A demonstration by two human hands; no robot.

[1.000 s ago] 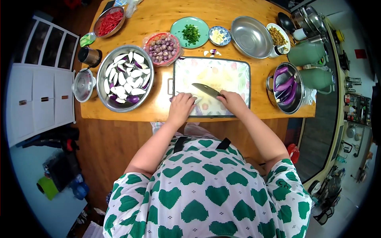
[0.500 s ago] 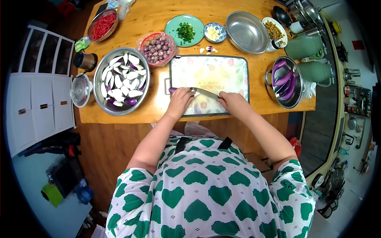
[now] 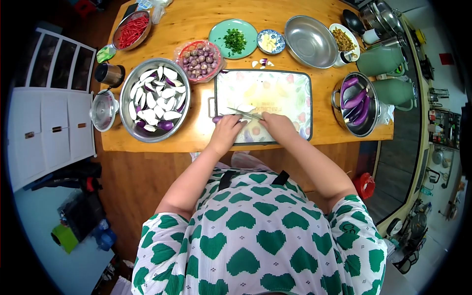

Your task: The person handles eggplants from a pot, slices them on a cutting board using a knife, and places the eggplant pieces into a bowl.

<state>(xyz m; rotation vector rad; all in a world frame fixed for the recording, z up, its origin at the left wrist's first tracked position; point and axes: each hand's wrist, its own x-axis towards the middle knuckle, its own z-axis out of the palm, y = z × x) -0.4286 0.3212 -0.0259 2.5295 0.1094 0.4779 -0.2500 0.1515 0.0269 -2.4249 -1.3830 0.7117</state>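
Observation:
On the cutting board (image 3: 290,93), my left hand (image 3: 228,131) is closed over a purple eggplant (image 3: 217,119), whose end shows beyond my fingers. My right hand (image 3: 278,126) grips a knife (image 3: 247,113) by its handle. The blade points left, just past my left fingertips, and lies over the board. A pale cut piece seems to lie by the blade, but it is too small to make out well. To the left, a steel bowl (image 3: 129,129) holds many cut eggplant pieces (image 3: 158,102). On the right, a pot (image 3: 337,101) contains several whole eggplants (image 3: 361,110).
Behind the board stand a red basket of shallots (image 3: 199,61), a green plate (image 3: 216,37) with chopped greens, a small dish of garlic (image 3: 269,42) and a steel basin (image 3: 309,42). Red chilies (image 3: 133,30) fill a bowl at far left. Green jugs (image 3: 381,61) stand at right.
My right hand has moved left and the knife has turned, its blade now above my left fingers. The whole view has shifted slightly. My left hand stays on the eggplant.

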